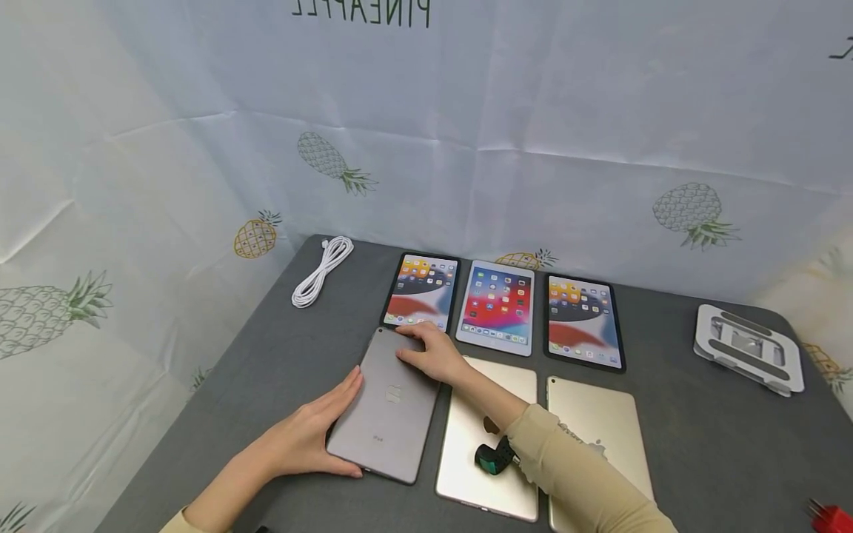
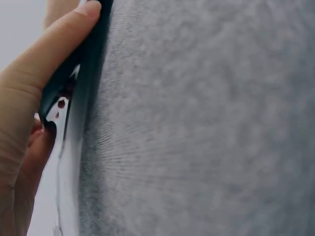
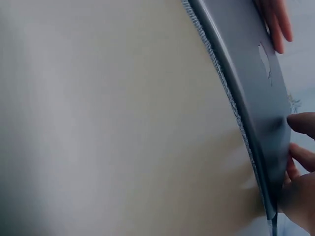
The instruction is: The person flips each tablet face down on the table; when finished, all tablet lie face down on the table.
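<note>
A grey tablet [image 1: 380, 418] lies face down on the dark table, its back and logo showing. My left hand [image 1: 303, 437] frames its lower left corner, with straight fingers along the left edge and the thumb at the bottom edge. In the left wrist view, that thumb [image 2: 69, 32] lies against the tablet's dark edge. My right hand [image 1: 436, 355] is at the tablet's top end, fingers by the top edge and thumb over the back. Beneath the right forearm, a gold tablet [image 1: 480, 474] lies face down; its middle is partly covered by the sleeve and a black wrist strap [image 1: 494, 455].
Behind lie two dark-framed tablets [image 1: 422, 289] [image 1: 582, 318] and a white-framed tablet [image 1: 496, 305], screens lit. Another gold tablet [image 1: 600, 422] is partly under the right sleeve. A white coiled cable [image 1: 320, 274], a folded stand [image 1: 749, 348] and a red plug [image 1: 831, 518] lie farther out.
</note>
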The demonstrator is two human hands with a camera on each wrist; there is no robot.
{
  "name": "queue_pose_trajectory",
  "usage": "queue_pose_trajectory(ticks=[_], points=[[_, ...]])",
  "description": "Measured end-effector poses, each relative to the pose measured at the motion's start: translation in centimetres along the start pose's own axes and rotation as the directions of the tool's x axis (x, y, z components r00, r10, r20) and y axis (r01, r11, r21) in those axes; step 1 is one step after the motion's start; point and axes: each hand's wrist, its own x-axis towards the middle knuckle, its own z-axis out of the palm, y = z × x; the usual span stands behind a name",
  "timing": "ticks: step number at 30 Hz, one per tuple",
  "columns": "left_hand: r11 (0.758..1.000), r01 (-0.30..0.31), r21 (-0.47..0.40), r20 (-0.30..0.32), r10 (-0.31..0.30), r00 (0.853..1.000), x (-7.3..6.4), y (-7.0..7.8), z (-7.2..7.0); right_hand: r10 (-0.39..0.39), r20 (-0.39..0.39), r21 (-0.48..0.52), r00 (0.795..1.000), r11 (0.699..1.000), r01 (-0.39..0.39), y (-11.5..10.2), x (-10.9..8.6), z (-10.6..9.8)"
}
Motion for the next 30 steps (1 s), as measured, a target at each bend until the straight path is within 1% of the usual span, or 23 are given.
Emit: queue_pose_trajectory(ticks=[3,6,17,23,27,29,30], points=[[0.998,0.059,-0.009,0.043,-0.059,0.997,-0.1,0.0,0.2,-0.020,0.001,-0.024,1.000,1.000,0.020,0.1,-0.1,0.2],[0.996,0.092,-0.010,0.066,-0.091,0.994,-0.2,0.0,0.4,-0.033,-0.005,-0.041,0.999,0.999,0.033,0.1,-0.1,0.2],[0.990,0.141,-0.001,0.112,-0.140,0.984,-0.2,0.3,0.7,-0.082,0.014,-0.107,0.997,0.991,0.083,-0.5,-0.5,0.1],[0.982,0.188,-0.014,0.172,-0.183,0.968,0.2,0.9,0.5,-0.123,0.027,-0.166,0.992,0.978,0.126,-0.5,-1.0,0.0],[0.977,0.213,0.003,0.205,-0.209,0.956,0.8,1.8,0.2,-0.144,0.054,-0.201,0.988,0.968,0.152,-0.5,-1.4,-0.1],[0.970,0.244,0.009,0.218,-0.240,0.946,1.1,2.5,0.1,-0.138,0.080,-0.205,0.987,0.967,0.152,-0.6,-1.6,-0.2],[0.964,0.267,0.017,0.223,-0.264,0.938,1.4,2.9,0.1,-0.131,0.094,-0.201,0.987,0.968,0.148,-0.6,-1.8,-0.3]])
